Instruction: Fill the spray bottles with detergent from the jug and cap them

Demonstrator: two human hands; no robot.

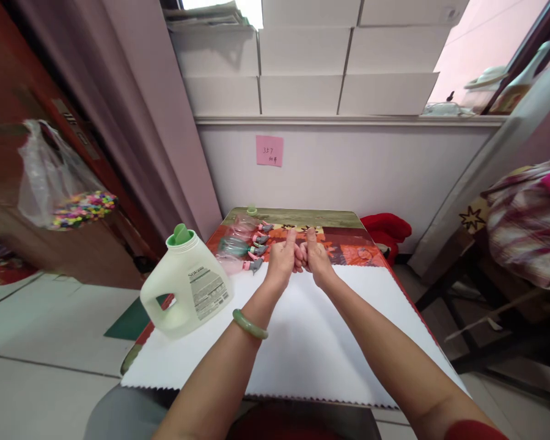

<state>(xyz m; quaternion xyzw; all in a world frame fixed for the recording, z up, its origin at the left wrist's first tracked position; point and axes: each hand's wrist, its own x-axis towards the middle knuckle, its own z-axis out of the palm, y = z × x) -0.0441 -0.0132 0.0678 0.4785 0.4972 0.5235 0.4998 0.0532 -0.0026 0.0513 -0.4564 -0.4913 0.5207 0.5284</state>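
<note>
Both my hands are raised over the far half of the small table, knuckles against each other. My left hand (pixel 283 260) is curled into a fist with its thumb pointing up; a green bangle (pixel 250 324) circles that wrist. My right hand (pixel 315 255) mirrors it, fingers folded and thumb up. Neither hand shows anything held. To the left stands a white detergent jug (pixel 189 284) with a green spout and a printed label. Several clear spray bottles (pixel 234 246) with grey and pink heads lie on their sides just left of my left hand.
A white mat (pixel 302 342) with a zigzag edge covers most of the patterned table (pixel 348 219). A small green cap (pixel 252 210) rests at the back edge. White boxes (pixel 302 55) line the sill, above a pink note (pixel 269 151). A plastic bag (pixel 50 177) hangs at left.
</note>
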